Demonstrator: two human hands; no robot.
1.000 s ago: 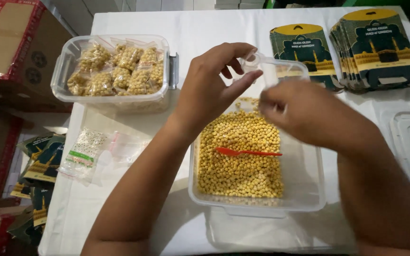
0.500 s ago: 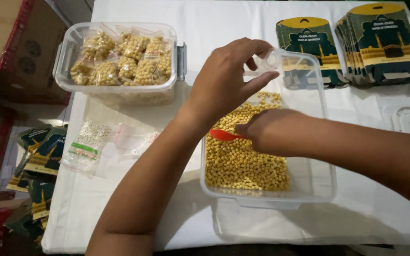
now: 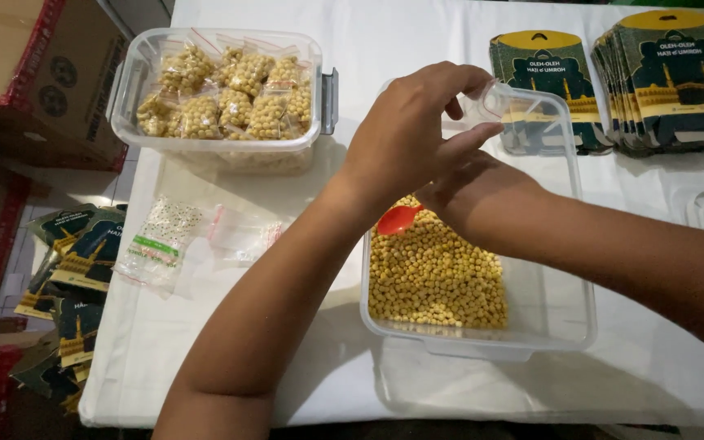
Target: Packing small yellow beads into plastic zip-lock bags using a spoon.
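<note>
The left hand (image 3: 413, 130) pinched a small clear bag (image 3: 495, 102) in a closed grip above the clear tub (image 3: 568, 322) of yellow pellets (image 3: 433, 277). The right hand (image 3: 482, 204), low in the tub, seemed to close on the red scoop (image 3: 397, 218), though its fingers were hidden. Filled bags (image 3: 230, 90) lay in a second tub (image 3: 136, 81) on the white worktop (image 3: 311, 342).

Two hands: left hand (image 3: 409, 134), right hand (image 3: 482, 204). One small clear bag (image 3: 495, 102) between the left fingers (image 3: 470, 138). One red spoon (image 3: 399, 218) under the right fingers. Two tubs: one (image 3: 568, 326) of loose beans, one (image 3: 148, 73) of filled bags, left of the fingers. Two card stacks (image 3: 543, 69) (image 3: 678, 73) beyond the fingertips
</note>
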